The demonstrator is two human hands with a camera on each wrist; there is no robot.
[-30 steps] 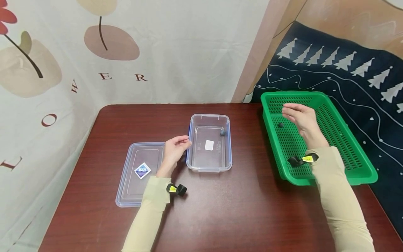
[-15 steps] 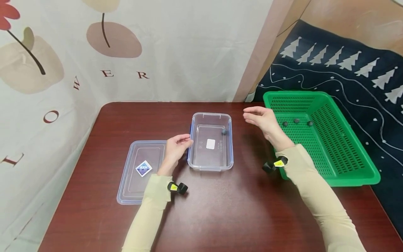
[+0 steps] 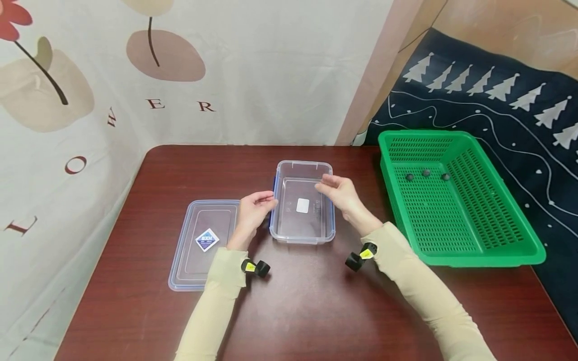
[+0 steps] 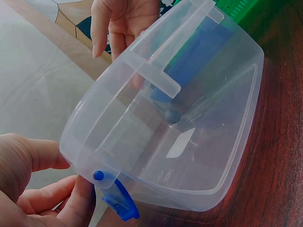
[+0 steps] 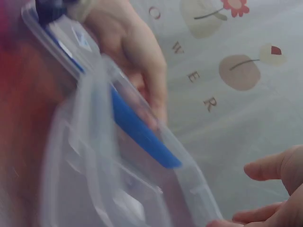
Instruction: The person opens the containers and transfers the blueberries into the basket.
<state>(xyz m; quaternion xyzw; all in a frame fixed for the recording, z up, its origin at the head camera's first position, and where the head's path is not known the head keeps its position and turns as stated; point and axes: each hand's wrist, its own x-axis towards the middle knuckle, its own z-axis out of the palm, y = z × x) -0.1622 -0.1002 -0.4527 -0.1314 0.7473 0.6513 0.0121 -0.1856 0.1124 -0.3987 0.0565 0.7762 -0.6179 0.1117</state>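
Note:
A clear plastic box (image 3: pixel 289 228) with blue side clips stands uncovered on the table. My left hand (image 3: pixel 250 215) grips its left rim between thumb and fingers, above a blue clip (image 4: pixel 122 202) in the left wrist view. Over the right rim reaches my right hand (image 3: pixel 345 198), its thumb and fingers apart in the right wrist view with nothing visible between them. Inside the box lies a small dark ball (image 4: pixel 173 116), hidden behind the right hand in the head view. Three similar balls (image 3: pixel 426 173) lie in the green basket (image 3: pixel 456 243).
Left of the box, a clear lid (image 3: pixel 185 271) with a diamond sticker lies flat, partly under the left forearm. The basket stands at the table's right edge beside a dark cloth (image 3: pixel 487 115) with tree prints. A printed curtain (image 3: pixel 271 75) hangs behind the table.
My right hand has moved left from above the basket, past its edge, to the box's right rim. The three balls in the basket have come into sight. The left hand stays at the box.

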